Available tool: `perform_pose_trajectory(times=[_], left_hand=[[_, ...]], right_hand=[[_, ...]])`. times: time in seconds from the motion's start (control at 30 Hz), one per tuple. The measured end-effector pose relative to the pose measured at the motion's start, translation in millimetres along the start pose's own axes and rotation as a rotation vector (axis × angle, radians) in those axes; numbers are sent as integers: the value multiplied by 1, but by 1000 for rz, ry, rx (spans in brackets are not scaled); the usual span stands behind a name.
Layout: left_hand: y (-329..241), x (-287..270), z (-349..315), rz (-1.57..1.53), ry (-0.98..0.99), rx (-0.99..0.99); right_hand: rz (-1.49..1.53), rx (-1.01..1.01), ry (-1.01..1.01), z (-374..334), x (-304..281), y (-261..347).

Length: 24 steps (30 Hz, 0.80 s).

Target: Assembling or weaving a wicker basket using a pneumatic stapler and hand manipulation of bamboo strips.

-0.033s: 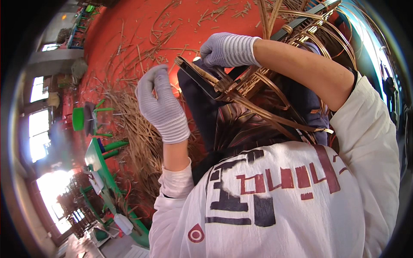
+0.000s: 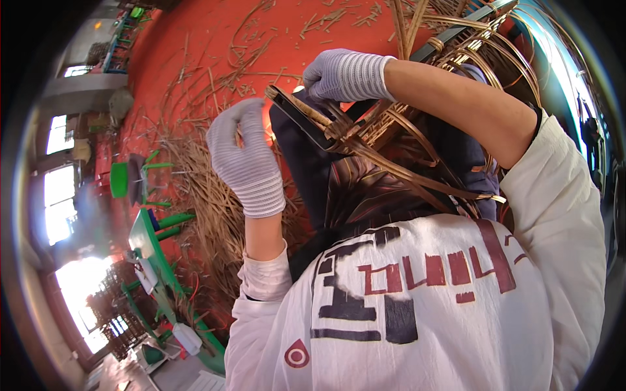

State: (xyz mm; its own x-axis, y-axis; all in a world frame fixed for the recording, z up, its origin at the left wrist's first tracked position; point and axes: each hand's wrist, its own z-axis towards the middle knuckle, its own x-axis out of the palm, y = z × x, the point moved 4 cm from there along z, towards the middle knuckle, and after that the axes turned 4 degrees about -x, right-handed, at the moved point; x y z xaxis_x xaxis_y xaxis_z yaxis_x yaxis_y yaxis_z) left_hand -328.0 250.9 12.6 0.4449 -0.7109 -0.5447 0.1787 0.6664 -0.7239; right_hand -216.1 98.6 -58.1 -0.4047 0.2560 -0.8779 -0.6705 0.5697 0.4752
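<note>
A dark frame wrapped and woven with brown flat strips lies over my lap. It may be a piece of wicker furniture or a basket. My right hand, in a grey-white knit glove, reaches across the frame's far side with its fingers curled closed. What those fingers hold is hidden from view. Left of the frame's end hangs my left hand, gloved the same way. Its fingers are bent, a gap shows between thumb and fingers, and nothing is visible in them.
Red floor is strewn with cut strip ends. A heap of loose brown strips lies to my left, beside a green-edged table and a green stool. More woven framework with looping strips stands at the far right.
My left hand has turned slightly, and its fingertips have shifted a little right toward the frame's end. My right hand and the woven frame look unmoved.
</note>
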Motion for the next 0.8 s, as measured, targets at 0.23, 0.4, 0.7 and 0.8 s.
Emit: perform_pose_trajectory(times=[0.23, 0.4, 0.7, 0.8], left_hand=[[-15, 30, -20, 250, 116, 350], [-7, 42, -21, 307, 93, 331], [-4, 52, -21, 470, 156, 283], [-7, 55, -18, 402, 223, 154]], right_hand=[[330, 222, -43, -12, -18, 17], [256, 196, -52, -9, -17, 16], [367, 132, -241, -21, -24, 20], [374, 113, -304, -26, -24, 21]])
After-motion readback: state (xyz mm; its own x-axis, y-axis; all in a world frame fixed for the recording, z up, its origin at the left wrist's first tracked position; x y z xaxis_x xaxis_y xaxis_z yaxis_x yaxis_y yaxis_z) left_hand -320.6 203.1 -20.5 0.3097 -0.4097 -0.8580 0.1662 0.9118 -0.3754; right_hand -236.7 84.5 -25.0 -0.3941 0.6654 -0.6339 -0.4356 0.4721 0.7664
